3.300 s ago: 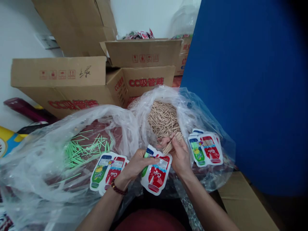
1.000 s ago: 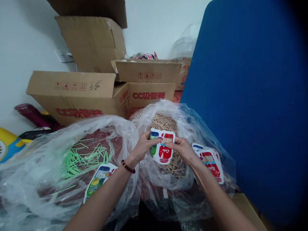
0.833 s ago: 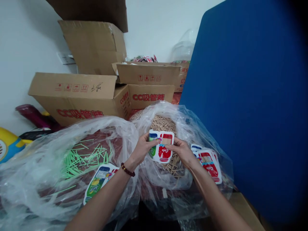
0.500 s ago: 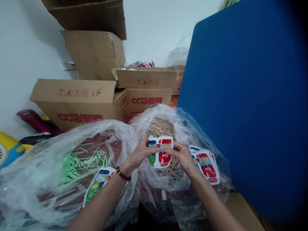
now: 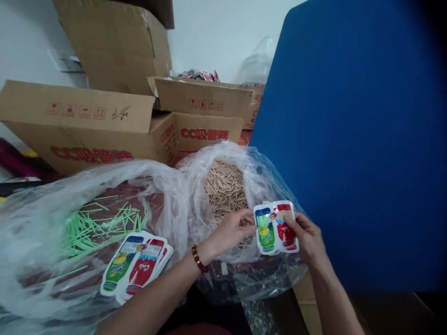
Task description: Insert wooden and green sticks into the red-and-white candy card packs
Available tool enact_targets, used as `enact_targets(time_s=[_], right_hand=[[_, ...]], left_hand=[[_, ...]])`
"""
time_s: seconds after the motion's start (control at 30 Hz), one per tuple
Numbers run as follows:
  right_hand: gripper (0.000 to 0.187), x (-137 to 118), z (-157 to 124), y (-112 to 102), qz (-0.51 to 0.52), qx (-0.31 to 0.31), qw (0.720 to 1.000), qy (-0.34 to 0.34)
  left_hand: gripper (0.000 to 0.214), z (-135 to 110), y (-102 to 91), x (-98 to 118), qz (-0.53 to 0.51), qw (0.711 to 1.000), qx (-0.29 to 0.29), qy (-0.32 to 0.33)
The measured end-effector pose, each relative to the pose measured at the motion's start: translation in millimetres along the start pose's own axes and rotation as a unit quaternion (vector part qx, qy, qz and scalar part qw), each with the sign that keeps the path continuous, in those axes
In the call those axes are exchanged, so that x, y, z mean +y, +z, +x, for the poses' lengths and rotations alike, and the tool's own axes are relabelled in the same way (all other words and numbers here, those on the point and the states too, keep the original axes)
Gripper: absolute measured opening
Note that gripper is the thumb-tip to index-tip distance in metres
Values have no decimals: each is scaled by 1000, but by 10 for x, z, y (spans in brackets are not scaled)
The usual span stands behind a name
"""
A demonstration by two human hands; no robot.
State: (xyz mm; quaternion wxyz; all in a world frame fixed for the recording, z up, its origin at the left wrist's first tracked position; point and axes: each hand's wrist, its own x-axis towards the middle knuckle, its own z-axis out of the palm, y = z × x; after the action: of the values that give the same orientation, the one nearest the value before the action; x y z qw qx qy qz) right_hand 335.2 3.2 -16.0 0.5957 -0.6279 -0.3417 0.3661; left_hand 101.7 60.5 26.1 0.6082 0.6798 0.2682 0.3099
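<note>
Packet [image 5: 275, 228] shifted right, bottle tops pointing away, left hand [image 5: 232, 232] and right hand [image 5: 309, 239] pinching its side edges

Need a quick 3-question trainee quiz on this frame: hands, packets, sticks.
1. True or false: the left hand and the right hand both hold the twin packet.
2. Which sticks fill the clear bag just behind the left hand? A green, B tan, C blue.
3. The packet stack lies nearer which: the green sticks or the blue panel?
Key: 1 true; 2 B, the tan sticks; 3 the green sticks.
</note>
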Motion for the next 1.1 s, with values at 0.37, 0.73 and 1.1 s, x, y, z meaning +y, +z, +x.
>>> enact_targets(time_s=[0.37,0.73,1.1], right_hand=[[52,380,66,-109,-505,183,815,-218],[20,-186,-373,1773,-256,-283,824,-419],[31,-252,-694,3968,-516,-469,658,-285]], left_hand=[[25,-960,-581,-213,150,958,244,-25],[32,-2375,-1746,-686,532,706,400,-242],[30,-2326,-1562,-659,529,704,394,-264]])
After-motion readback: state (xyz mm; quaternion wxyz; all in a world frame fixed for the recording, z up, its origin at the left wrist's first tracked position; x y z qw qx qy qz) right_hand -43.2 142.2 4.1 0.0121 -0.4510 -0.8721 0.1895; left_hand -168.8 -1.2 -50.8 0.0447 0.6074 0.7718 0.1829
